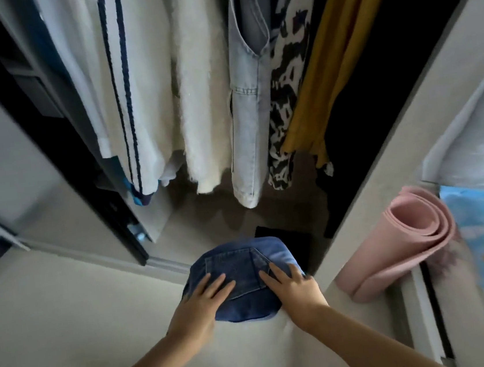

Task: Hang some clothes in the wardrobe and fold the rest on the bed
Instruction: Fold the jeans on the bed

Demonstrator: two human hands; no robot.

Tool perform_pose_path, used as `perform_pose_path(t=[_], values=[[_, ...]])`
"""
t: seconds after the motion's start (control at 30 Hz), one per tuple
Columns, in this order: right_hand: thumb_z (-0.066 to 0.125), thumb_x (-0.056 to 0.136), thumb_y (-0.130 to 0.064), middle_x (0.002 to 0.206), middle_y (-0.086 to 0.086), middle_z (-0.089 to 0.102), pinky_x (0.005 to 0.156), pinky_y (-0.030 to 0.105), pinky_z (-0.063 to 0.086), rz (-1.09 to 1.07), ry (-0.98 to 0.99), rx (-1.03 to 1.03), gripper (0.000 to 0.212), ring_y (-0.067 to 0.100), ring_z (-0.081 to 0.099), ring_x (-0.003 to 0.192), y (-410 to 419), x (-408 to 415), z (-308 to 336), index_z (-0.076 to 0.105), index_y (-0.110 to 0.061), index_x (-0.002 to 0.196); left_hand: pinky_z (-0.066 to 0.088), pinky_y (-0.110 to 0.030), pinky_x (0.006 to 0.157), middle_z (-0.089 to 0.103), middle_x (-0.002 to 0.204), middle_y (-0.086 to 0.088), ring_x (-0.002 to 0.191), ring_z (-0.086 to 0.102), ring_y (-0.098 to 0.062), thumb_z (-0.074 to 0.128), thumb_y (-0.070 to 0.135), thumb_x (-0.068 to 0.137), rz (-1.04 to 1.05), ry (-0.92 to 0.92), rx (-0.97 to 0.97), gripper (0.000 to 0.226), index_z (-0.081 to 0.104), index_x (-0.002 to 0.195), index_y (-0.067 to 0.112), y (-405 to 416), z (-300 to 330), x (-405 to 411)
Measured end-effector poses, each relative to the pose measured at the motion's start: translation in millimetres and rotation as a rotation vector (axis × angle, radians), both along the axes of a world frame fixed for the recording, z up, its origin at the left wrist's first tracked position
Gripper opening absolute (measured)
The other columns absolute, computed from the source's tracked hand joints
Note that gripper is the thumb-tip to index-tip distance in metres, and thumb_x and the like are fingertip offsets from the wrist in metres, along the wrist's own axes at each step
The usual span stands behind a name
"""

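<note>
**Status: folded denim carried at the wardrobe opening**

Progress. I judge the hanging stage well advanced: the open dark-framed wardrobe [407, 110] holds a row of garments on its rail, among them a white garment with navy stripes [121, 91], a pale denim garment [248, 107] and a mustard-yellow cloth [326, 62]. No bed is identifiable in view, so I cannot tell what remains there.

Task item. The folded dark-blue denim garment [239, 274], pocket side up, sits at the wardrobe's lower front edge, above the pale floor [55, 325].

Fingers. The left hand [202, 305] lies flat on the denim's left part, fingers extended and slightly spread. The right hand [295, 290] lies likewise on its right part. Whether the thumbs clamp underneath is hidden.
</note>
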State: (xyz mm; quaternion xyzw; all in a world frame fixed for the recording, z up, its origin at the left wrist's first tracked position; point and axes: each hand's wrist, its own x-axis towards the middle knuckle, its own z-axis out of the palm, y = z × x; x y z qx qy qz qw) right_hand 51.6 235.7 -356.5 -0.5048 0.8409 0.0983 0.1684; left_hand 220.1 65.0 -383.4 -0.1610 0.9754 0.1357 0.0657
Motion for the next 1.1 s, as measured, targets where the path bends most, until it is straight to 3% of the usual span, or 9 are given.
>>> perform_pose_path(t=[0.3,0.47,0.53,0.6,0.83,0.9,0.93,1.0,1.1], values=[[0.044,0.097,-0.016,0.162,0.001,0.0,0.105,0.049,0.034,-0.203,-0.04,0.125,0.074,0.037,0.009,0.145,-71,-90,-96,-0.002,-0.029,0.154,0.038,-0.023,0.102,-0.011,0.157,0.019,0.148,-0.004,-0.012,0.043,-0.001,0.09,-0.096,-0.024,0.123,0.086,0.001,0.15,0.044,-84,-111,-124],[0.036,0.099,-0.016,0.162,0.0,0.0,0.104,0.046,0.038,-0.321,0.06,0.125,0.067,0.038,0.01,0.145,-91,-177,-199,0.0,-0.031,0.153,0.051,-0.016,0.083,0.039,0.149,0.009,0.134,0.044,-0.017,0.083,0.012,0.059,-0.182,0.067,0.103,0.097,0.041,0.142,0.037,-108,-204,-236],[0.031,0.099,-0.011,0.162,0.0,-0.002,0.106,0.045,0.037,-0.402,0.102,0.119,0.065,0.037,0.011,0.144,-96,-207,-247,0.0,-0.032,0.153,0.036,-0.025,0.107,0.005,0.16,0.011,0.147,0.01,-0.016,0.062,0.01,0.084,-0.231,0.088,0.032,0.093,0.001,0.149,0.037,-118,-266,-280],[0.027,0.1,-0.009,0.162,0.0,-0.005,0.108,0.048,0.034,-0.475,0.132,0.117,0.065,0.038,0.012,0.144,-103,-228,-286,-0.003,-0.032,0.153,0.025,-0.03,0.114,-0.021,0.154,0.013,0.147,-0.011,-0.014,0.05,0.008,0.092,-0.242,0.091,0.042,0.09,-0.02,0.141,0.036,-128,-313,-313],[0.031,0.101,-0.015,0.162,0.001,-0.008,0.107,0.05,0.029,-0.563,0.24,0.115,0.066,0.037,0.006,0.146,-105,-275,-416,-0.006,-0.035,0.152,0.02,-0.027,0.116,-0.031,0.149,0.011,0.14,-0.027,-0.014,0.042,0.004,0.091,-0.253,0.158,0.059,0.088,-0.022,0.137,0.042,-125,-448,-367],[0.047,0.097,-0.023,0.162,0.003,0.009,0.101,0.053,0.038,-0.556,0.265,0.072,0.068,0.041,0.02,0.143,-105,-275,-437,0.01,-0.039,0.152,0.018,-0.036,0.117,-0.017,0.157,0.004,0.147,-0.01,-0.017,0.051,0.009,0.091,-0.255,0.141,0.027,0.087,-0.012,0.143,0.039,-116,-475,-369],[0.067,0.084,-0.027,0.155,0.005,0.032,0.088,0.054,0.048,-0.546,0.285,0.014,0.071,0.043,0.04,0.132,-105,-272,-445,0.034,-0.041,0.146,0.027,-0.044,0.113,0.004,0.159,-0.001,0.147,0.014,-0.021,0.067,0.014,0.083,-0.274,0.164,0.014,0.091,0.009,0.148,0.036,-113,-486,-369],[0.089,0.049,-0.02,0.117,0.007,0.069,0.055,0.05,0.056,-0.51,0.318,0.041,0.065,0.041,0.068,0.093,-101,-266,-469,0.073,-0.031,0.111,0.047,-0.048,0.096,0.037,0.151,-0.002,0.133,0.045,-0.026,0.087,0.019,0.058,-0.271,0.15,-0.007,0.095,0.043,0.142,0.032,-110,-505,-370],[0.081,0.045,-0.011,0.106,0.009,0.073,0.049,0.05,0.054,-0.556,0.355,-0.032,0.057,0.039,0.07,0.084,-96,-265,-499,0.078,-0.025,0.1,0.017,-0.049,0.117,-0.029,0.151,0.002,0.145,-0.016,-0.028,0.046,0.01,0.094,-0.341,0.082,-0.064,0.086,-0.018,0.142,0.041,-119,-540,-372]])
